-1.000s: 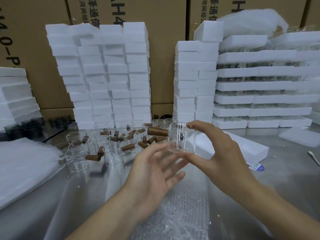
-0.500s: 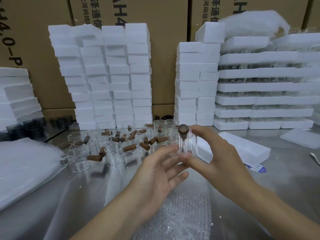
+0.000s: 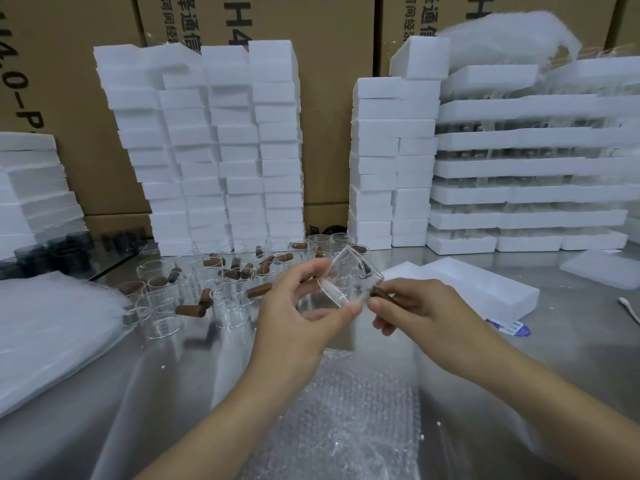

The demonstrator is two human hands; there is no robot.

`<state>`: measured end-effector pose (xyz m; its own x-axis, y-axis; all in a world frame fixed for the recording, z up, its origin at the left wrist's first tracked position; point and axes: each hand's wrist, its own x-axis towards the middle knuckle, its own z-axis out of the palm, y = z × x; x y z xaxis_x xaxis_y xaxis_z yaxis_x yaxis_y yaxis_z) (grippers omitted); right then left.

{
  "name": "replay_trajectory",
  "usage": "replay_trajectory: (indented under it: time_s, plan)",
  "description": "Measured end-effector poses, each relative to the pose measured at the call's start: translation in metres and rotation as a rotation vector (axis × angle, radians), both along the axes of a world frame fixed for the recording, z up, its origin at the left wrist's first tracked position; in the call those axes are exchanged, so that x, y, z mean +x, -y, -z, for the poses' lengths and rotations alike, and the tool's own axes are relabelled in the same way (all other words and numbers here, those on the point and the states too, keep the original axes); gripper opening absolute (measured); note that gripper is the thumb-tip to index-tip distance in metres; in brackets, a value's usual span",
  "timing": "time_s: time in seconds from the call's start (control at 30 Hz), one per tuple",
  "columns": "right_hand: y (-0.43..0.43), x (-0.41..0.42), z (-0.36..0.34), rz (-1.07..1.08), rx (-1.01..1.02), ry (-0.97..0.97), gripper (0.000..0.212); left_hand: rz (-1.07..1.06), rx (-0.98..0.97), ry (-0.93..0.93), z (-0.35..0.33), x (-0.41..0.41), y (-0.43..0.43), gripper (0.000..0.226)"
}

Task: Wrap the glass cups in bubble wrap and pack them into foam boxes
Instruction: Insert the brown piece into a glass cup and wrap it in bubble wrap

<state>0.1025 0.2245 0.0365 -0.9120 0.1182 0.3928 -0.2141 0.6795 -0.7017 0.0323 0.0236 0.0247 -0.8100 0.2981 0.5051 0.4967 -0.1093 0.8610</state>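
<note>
Brown cardboard cartons [image 3: 327,133] wall off the far edge of the grey steel table [image 3: 571,341]. Against that edge you have tall columns of white foam boxes [image 3: 214,150], probably to keep the working area free. At the near edge, right in front of you, a clear sheet of bubble wrap [image 3: 353,427] lies flat, ready to take a cup. Left of centre stands a crowd of clear glass cups [image 3: 194,289] among loose brown cylinders.

Your left hand [image 3: 301,320] grips one clear glass cup [image 3: 349,275], raised above the table's middle and tipped on its side. Your right hand [image 3: 426,313] pinches a short brown cylinder [image 3: 379,293] at its wall. I cannot tell whether the cylinder is fixed to the cup. The hold looks like a check before wrapping.
</note>
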Motion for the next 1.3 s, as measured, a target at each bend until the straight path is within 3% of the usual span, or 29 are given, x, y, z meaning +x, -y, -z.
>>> replay_trajectory:
  time_s: [0.13, 0.2, 0.3, 0.37, 0.47, 0.53, 0.7, 0.77, 0.93, 1.07, 1.13, 1.23, 1.3]
  plan:
    - [-0.002, -0.004, 0.0, 0.002, -0.171, 0.075, 0.034, -0.012, -0.193, -0.074, 0.001, -0.004, 0.002, 0.069]
    - [-0.005, -0.006, -0.002, 0.101, -0.309, 0.09, 0.036, -0.01, -0.402, -0.13, 0.002, -0.009, 0.008, 0.071]
    - [-0.014, -0.007, -0.005, 0.219, -0.545, 0.09, 0.035, 0.156, -0.853, -0.198, 0.006, -0.012, 0.017, 0.072]
    - [-0.019, -0.006, -0.008, 0.259, -0.657, 0.084, 0.033, 0.167, -1.009, -0.285, 0.01, -0.015, 0.019, 0.057]
    - [-0.021, -0.004, -0.011, 0.275, -0.735, 0.088, 0.032, 0.021, -0.964, -0.354, 0.013, -0.017, 0.016, 0.025]
    - [-0.02, -0.004, -0.012, 0.277, -0.752, 0.086, 0.031, -0.127, -0.932, -0.424, 0.012, -0.02, 0.017, 0.018]
    - [-0.016, -0.006, -0.01, 0.245, -0.735, 0.094, 0.033, -0.214, -0.846, -0.344, 0.012, -0.027, 0.02, 0.037]
    - [-0.013, -0.006, -0.008, 0.234, -0.726, 0.099, 0.034, -0.215, -0.817, -0.372, 0.01, -0.021, 0.019, 0.034]
    - [-0.01, -0.006, -0.005, 0.241, -0.685, 0.109, 0.034, -0.104, -0.97, -0.419, 0.014, 0.004, 0.006, 0.058]
    - [-0.008, -0.006, -0.006, 0.222, -0.729, 0.141, 0.034, -0.097, -0.946, -0.421, 0.014, 0.007, 0.004, 0.016]
    - [-0.007, -0.007, -0.007, 0.208, -0.739, 0.157, 0.035, -0.111, -0.891, -0.383, 0.011, 0.003, 0.007, 0.008]
    - [-0.004, -0.007, -0.007, 0.192, -0.71, 0.161, 0.034, -0.114, -0.776, -0.307, 0.01, 0.0, 0.008, 0.024]
    - [-0.002, -0.007, -0.006, 0.182, -0.69, 0.151, 0.034, -0.089, -0.816, -0.26, 0.012, 0.002, 0.007, 0.045]
